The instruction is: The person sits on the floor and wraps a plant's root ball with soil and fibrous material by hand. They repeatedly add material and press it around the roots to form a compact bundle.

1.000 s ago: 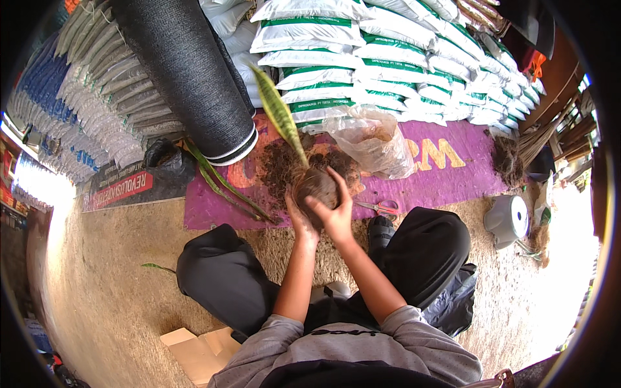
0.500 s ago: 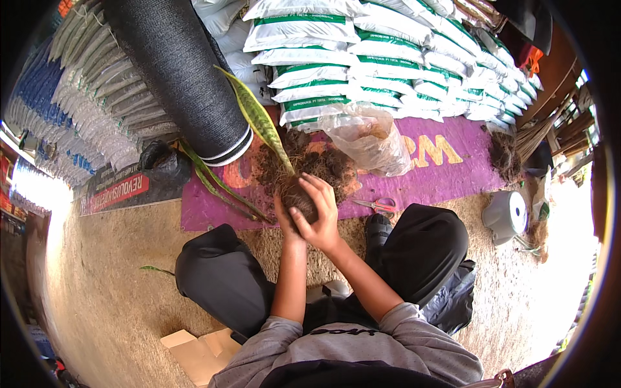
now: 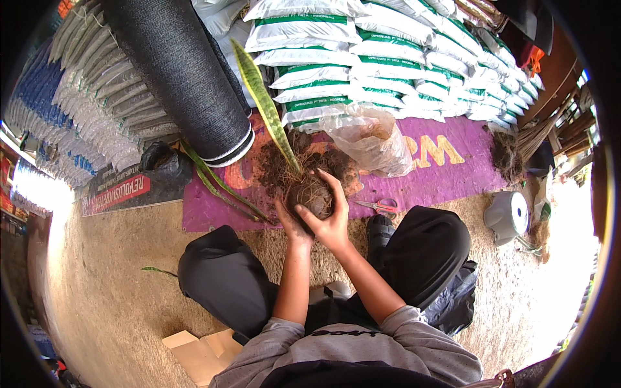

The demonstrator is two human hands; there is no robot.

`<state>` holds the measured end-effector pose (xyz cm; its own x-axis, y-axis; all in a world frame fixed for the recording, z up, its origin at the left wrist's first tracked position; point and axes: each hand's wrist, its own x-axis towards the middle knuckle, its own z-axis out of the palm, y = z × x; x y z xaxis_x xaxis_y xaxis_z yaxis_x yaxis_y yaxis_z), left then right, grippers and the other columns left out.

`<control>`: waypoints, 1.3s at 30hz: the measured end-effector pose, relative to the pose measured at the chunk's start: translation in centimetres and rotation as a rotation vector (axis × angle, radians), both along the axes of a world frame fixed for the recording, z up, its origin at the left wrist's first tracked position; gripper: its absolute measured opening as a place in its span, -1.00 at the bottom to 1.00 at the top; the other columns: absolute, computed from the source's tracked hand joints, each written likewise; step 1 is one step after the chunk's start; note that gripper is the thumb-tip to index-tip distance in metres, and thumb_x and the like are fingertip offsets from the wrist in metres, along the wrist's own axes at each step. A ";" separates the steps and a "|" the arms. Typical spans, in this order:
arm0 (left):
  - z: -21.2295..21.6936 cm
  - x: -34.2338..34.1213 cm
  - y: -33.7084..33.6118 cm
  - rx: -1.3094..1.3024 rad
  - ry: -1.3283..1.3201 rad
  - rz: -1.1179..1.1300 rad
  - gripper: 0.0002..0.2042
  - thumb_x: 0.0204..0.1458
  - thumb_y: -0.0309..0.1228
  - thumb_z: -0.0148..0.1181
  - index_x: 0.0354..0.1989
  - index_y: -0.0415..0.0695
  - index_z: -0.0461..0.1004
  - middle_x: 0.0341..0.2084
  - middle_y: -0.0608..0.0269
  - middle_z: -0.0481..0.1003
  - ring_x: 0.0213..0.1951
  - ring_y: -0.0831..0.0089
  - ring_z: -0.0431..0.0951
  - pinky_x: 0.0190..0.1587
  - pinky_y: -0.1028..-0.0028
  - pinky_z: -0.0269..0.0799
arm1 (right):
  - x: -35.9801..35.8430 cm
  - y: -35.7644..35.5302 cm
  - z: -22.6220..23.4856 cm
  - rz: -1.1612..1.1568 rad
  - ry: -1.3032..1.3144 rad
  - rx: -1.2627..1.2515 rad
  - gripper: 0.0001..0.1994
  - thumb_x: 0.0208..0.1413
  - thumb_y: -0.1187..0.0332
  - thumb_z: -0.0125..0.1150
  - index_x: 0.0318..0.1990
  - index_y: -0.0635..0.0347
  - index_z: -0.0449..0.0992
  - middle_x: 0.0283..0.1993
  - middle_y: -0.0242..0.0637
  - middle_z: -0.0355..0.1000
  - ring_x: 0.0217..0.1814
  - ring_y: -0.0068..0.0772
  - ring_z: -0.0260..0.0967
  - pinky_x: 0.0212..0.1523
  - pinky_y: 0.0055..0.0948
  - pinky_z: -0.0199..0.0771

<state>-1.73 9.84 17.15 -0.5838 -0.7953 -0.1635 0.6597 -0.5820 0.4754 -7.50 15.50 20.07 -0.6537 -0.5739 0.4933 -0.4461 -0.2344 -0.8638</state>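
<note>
Between my two hands is the round, brown root ball [image 3: 310,196] of a snake plant, with stringy fibres over its top. My left hand [image 3: 293,223] cups its left side and my right hand [image 3: 334,220] wraps its right side, thumb across the front. One long yellow-green mottled leaf [image 3: 264,100] rises from the ball, leaning away and to the left. Behind the ball lies a heap of dark soil and fibre [image 3: 343,169] on a purple banner [image 3: 427,184]. More snake plant leaves [image 3: 223,186] lie on the banner at my left.
Scissors [image 3: 381,206] with red handles lie right of my hands. A crumpled clear plastic bag [image 3: 381,145] sits beyond them. A large black roll [image 3: 174,71] slants in from the far left; stacked white-and-green sacks [image 3: 317,68] line the back. A grey roll dispenser [image 3: 506,218] stands right, cardboard [image 3: 200,355] lies near left.
The root ball has turned in my hands, showing more loose fibres on top. Its leaf stands a little steeper and farther right, and my hands have shifted slightly right.
</note>
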 end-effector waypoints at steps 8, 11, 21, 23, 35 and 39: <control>-0.2 0.2 0.5 0.050 -0.037 0.014 -0.35 0.05 0.17 -0.28 0.01 -0.19 0.30 -0.07 0.11 0.37 -0.07 0.28 0.39 -0.03 0.30 0.32 | -0.3 0.4 1.2 0.055 0.401 0.099 -0.35 -0.22 0.25 0.26 0.08 0.38 0.26 -0.02 0.05 0.31 0.08 0.07 0.20 0.11 -0.12 0.18; -1.3 0.4 0.1 0.034 0.049 -0.033 -0.36 0.06 0.17 -0.31 -0.03 -0.19 0.33 -0.11 0.14 0.39 -0.10 0.31 0.42 -0.05 0.32 0.34 | -0.2 0.3 0.6 0.069 0.350 0.092 -0.35 -0.22 0.27 0.26 0.09 0.37 0.26 -0.05 0.05 0.33 0.07 0.06 0.20 0.10 -0.13 0.20; -0.1 0.4 -0.7 -0.049 -0.083 0.040 -0.53 0.14 0.03 -0.27 -0.17 -0.13 0.39 -0.27 0.22 0.46 -0.23 0.39 0.46 -0.17 0.38 0.39 | 0.0 0.3 0.4 0.066 0.232 -0.032 -0.41 -0.12 0.29 0.18 0.10 0.40 0.25 0.01 0.06 0.30 0.12 0.06 0.18 0.14 -0.14 0.16; -0.2 0.5 -0.6 -0.010 -0.049 0.015 -0.54 0.14 0.03 -0.26 -0.19 -0.12 0.39 -0.29 0.23 0.46 -0.24 0.41 0.46 -0.18 0.39 0.39 | 0.0 0.4 0.2 0.059 0.243 -0.008 -0.42 -0.12 0.29 0.18 0.08 0.40 0.27 0.00 0.06 0.31 0.10 0.06 0.20 0.13 -0.14 0.16; 0.8 0.3 -0.5 -0.135 -0.319 0.083 -0.49 0.18 -0.01 -0.33 0.02 -0.19 0.32 -0.08 0.11 0.39 -0.02 0.31 0.38 0.06 0.37 0.28 | -1.4 -0.1 -0.7 0.095 -0.074 0.035 -0.49 -0.11 0.33 0.30 0.02 0.32 0.35 0.03 -0.06 0.32 0.07 -0.19 0.30 0.09 -0.32 0.25; 1.4 0.4 -0.4 -0.350 -0.292 0.112 -0.45 0.18 0.00 -0.30 0.11 -0.21 0.24 0.09 0.07 0.26 0.10 0.24 0.29 0.14 0.27 0.20 | -2.0 0.0 -1.8 0.067 -0.608 -0.067 -0.45 -0.21 0.43 0.39 0.02 0.29 0.36 -0.14 -0.23 0.43 -0.13 -0.44 0.37 -0.02 -0.42 0.34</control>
